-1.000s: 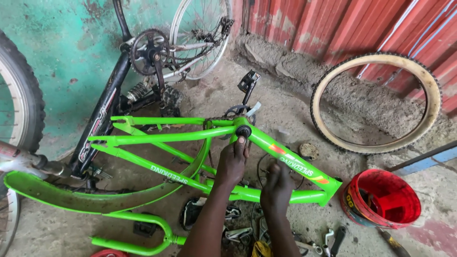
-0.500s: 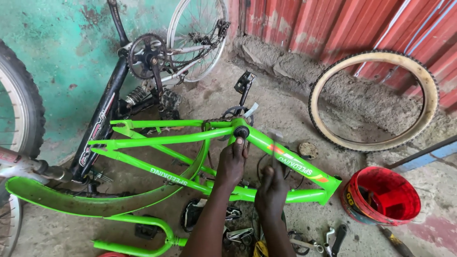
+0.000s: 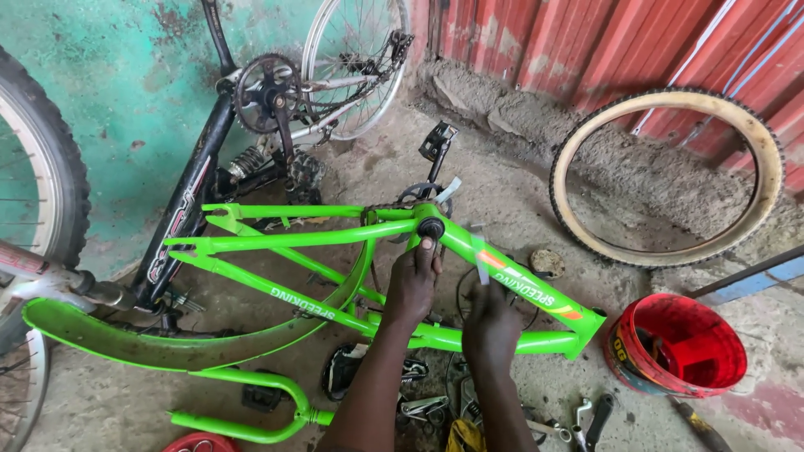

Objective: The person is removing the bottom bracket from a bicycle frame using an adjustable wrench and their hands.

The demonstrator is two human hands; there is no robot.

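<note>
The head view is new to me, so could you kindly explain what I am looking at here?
The camera sits on a person's head and looks down at their own two bare hands; there is no machine. A bright green bicycle frame lies on the concrete floor. The left hand touches the frame beside its round bearing shell. The right hand holds a thin grey tool against the frame. Around them lie a red bucket, a loose tyre, a black bicycle and scattered tools.

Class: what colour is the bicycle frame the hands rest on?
Bright green frame, clearest in the head view.
</note>
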